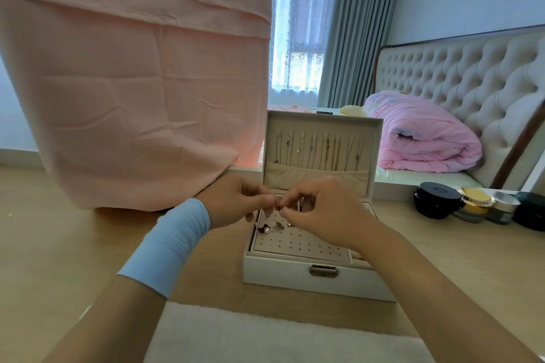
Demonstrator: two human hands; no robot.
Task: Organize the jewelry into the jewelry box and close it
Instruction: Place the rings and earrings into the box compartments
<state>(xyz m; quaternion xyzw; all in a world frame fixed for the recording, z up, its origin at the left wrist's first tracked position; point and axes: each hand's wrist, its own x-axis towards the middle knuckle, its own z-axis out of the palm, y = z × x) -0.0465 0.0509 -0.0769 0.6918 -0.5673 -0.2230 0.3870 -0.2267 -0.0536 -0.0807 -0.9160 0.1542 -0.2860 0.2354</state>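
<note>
L hand (236, 200) + R hand (321, 212) both pinch one small red piece (278, 207), prob. an earring; post axis too small to tell. Fingertips meet over far edge of perforated pad (300, 242) in open jewelry box (318, 283). Free holes lie below, toward the person; both hands equally near. Judged next: press it down into a hole.

Soft daylight from the window (300, 23) lights the room evenly; shadows are faint, and wide-angle distortion bends the edges.
</note>
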